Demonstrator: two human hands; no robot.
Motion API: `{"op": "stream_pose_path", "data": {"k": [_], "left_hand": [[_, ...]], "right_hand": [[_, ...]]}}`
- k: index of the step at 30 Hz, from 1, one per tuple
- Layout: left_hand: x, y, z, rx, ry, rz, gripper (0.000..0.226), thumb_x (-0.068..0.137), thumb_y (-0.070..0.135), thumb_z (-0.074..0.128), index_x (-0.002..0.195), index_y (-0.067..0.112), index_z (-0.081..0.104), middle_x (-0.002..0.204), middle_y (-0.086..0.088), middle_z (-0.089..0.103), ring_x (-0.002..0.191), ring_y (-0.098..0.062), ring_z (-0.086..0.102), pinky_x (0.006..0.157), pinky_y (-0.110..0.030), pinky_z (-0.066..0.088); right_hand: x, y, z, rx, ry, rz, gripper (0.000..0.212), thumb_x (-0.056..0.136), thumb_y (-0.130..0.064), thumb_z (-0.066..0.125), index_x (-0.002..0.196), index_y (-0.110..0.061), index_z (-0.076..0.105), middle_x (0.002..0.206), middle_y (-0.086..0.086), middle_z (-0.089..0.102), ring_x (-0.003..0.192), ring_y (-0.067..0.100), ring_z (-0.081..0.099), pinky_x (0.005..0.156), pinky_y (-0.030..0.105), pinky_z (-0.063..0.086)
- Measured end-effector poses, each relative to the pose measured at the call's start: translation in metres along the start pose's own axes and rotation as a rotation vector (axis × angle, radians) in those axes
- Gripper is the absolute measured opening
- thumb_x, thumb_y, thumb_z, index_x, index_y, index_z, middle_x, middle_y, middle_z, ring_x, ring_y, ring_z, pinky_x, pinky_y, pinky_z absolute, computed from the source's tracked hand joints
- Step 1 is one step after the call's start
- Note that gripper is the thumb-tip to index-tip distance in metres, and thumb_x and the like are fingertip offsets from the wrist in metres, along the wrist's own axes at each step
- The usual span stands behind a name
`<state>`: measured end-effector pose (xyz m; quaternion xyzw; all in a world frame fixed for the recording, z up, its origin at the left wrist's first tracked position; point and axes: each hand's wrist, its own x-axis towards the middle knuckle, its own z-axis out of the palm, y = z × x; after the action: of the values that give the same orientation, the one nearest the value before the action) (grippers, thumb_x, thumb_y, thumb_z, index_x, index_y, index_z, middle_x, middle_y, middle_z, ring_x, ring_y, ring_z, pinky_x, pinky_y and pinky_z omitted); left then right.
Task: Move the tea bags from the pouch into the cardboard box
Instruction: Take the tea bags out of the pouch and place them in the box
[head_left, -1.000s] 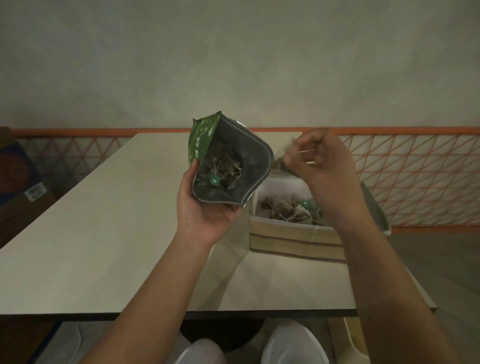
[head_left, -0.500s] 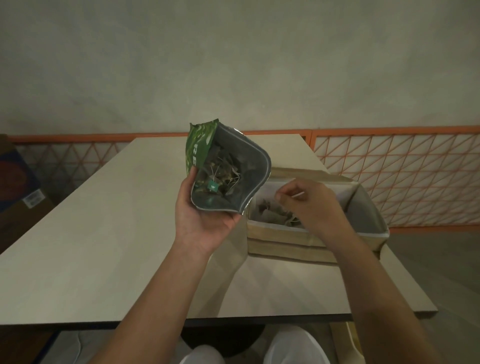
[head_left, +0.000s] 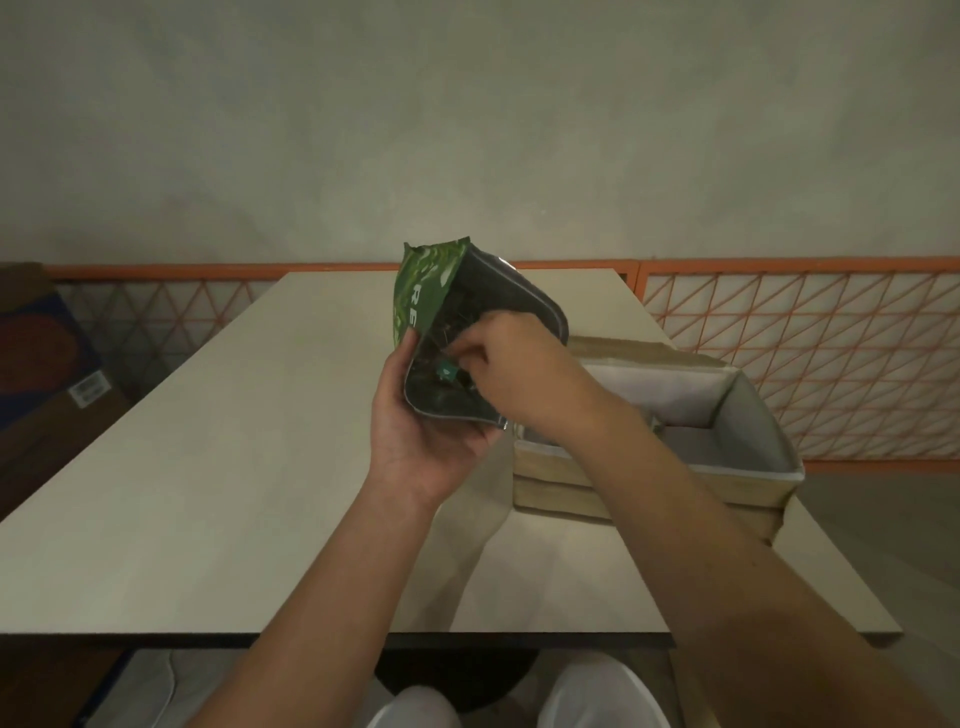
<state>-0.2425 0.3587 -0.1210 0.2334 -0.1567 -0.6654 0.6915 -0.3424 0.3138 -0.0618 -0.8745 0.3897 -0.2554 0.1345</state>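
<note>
**Tea bags reached for inside the pouch**

The table (head_left: 218, 467) carries the cardboard box (head_left: 649, 483), just right of the pouch (head_left: 441, 296). The pouch is held above the table, gripped from below by the left hand (head_left: 421, 441). The right hand (head_left: 514, 369) is placed in its mouth, fingers curled among the tea bags (head_left: 445, 372); whether one is pinched cannot be told.

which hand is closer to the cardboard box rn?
Right. The right hand reaches into the pouch, its forearm crossing above the cardboard box. The left hand grips the pouch, left of the box.
</note>
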Motion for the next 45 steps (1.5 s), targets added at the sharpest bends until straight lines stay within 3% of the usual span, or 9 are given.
{"op": "stream_pose_path", "data": {"k": [8, 14, 16, 19, 22, 27, 35, 40, 45], "left_hand": [[-0.001, 0.004, 0.000, 0.008, 0.008, 0.000, 0.054, 0.093, 0.054, 0.055, 0.131, 0.018, 0.068, 0.138, -0.012, 0.065, 0.129, -0.025, 0.059, 0.109, -0.038, 0.043], [-0.001, 0.001, 0.000, 0.032, -0.002, 0.008, 0.053, 0.086, 0.052, 0.060, 0.123, 0.017, 0.073, 0.134, -0.012, 0.068, 0.116, -0.028, 0.066, 0.103, -0.037, 0.048], [-0.001, 0.000, -0.001, 0.030, -0.009, 0.006, 0.054, 0.085, 0.052, 0.061, 0.125, 0.017, 0.071, 0.136, -0.011, 0.067, 0.115, -0.028, 0.066, 0.097, -0.037, 0.052], [0.001, 0.002, -0.002, 0.035, 0.002, 0.014, 0.055, 0.088, 0.053, 0.059, 0.129, 0.018, 0.069, 0.140, -0.012, 0.064, 0.118, -0.028, 0.063, 0.093, -0.036, 0.053], [0.001, 0.003, -0.002, 0.031, 0.002, 0.004, 0.054, 0.092, 0.054, 0.055, 0.129, 0.017, 0.070, 0.140, -0.012, 0.063, 0.120, -0.028, 0.059, 0.095, -0.034, 0.049], [0.000, -0.003, 0.000, 0.028, -0.038, -0.001, 0.051, 0.088, 0.052, 0.058, 0.118, 0.014, 0.077, 0.128, -0.013, 0.068, 0.106, -0.027, 0.068, 0.090, -0.034, 0.054], [0.006, -0.005, 0.003, 0.014, -0.010, 0.007, 0.058, 0.095, 0.057, 0.054, 0.137, 0.019, 0.064, 0.142, -0.017, 0.061, 0.134, -0.034, 0.055, 0.106, -0.038, 0.045], [0.010, -0.006, 0.003, -0.034, -0.019, 0.009, 0.060, 0.093, 0.057, 0.057, 0.140, 0.021, 0.062, 0.144, -0.017, 0.060, 0.137, -0.034, 0.052, 0.101, -0.038, 0.049], [0.011, -0.008, 0.004, -0.055, -0.056, -0.008, 0.059, 0.092, 0.056, 0.057, 0.139, 0.020, 0.063, 0.146, -0.016, 0.057, 0.138, -0.034, 0.051, 0.089, -0.036, 0.056]], "right_hand": [[0.042, 0.011, 0.034, -0.268, -0.110, 0.052, 0.042, 0.094, -0.044, 0.055, 0.128, -0.019, 0.059, 0.126, 0.006, 0.054, 0.107, 0.025, 0.056, 0.084, 0.033, 0.043], [0.042, 0.014, 0.035, -0.372, -0.161, 0.044, 0.034, 0.094, -0.028, 0.054, 0.125, -0.015, 0.058, 0.125, 0.010, 0.051, 0.113, 0.029, 0.049, 0.091, 0.038, 0.045], [0.036, 0.011, 0.027, -0.297, -0.180, 0.031, 0.027, 0.088, -0.030, 0.059, 0.110, -0.014, 0.062, 0.112, 0.007, 0.053, 0.105, 0.026, 0.053, 0.086, 0.034, 0.048], [0.019, 0.005, 0.007, -0.106, -0.192, 0.018, 0.016, 0.083, -0.027, 0.067, 0.076, -0.019, 0.055, 0.090, -0.001, 0.053, 0.080, 0.014, 0.054, 0.062, 0.018, 0.041], [0.001, 0.004, -0.011, -0.018, -0.161, 0.020, 0.015, 0.081, -0.023, 0.070, 0.074, -0.021, 0.056, 0.076, -0.008, 0.056, 0.065, 0.002, 0.049, 0.052, 0.015, 0.033], [-0.022, 0.015, -0.021, 0.080, 0.007, 0.005, 0.010, 0.077, -0.016, 0.074, 0.082, -0.019, 0.065, 0.073, -0.009, 0.060, 0.063, 0.001, 0.054, 0.054, 0.016, 0.041], [-0.044, 0.027, -0.044, 0.310, 0.544, -0.090, 0.011, 0.082, -0.009, 0.071, 0.087, -0.017, 0.066, 0.081, -0.011, 0.062, 0.081, 0.004, 0.059, 0.064, 0.022, 0.055], [-0.055, 0.042, -0.051, 0.451, 0.719, -0.034, 0.016, 0.083, -0.007, 0.070, 0.090, -0.019, 0.064, 0.084, -0.007, 0.063, 0.077, 0.002, 0.056, 0.061, 0.020, 0.052], [-0.062, 0.058, -0.057, 0.519, 0.745, 0.059, 0.016, 0.084, -0.008, 0.071, 0.089, -0.021, 0.064, 0.082, -0.014, 0.062, 0.076, -0.002, 0.055, 0.068, 0.024, 0.052]]}}
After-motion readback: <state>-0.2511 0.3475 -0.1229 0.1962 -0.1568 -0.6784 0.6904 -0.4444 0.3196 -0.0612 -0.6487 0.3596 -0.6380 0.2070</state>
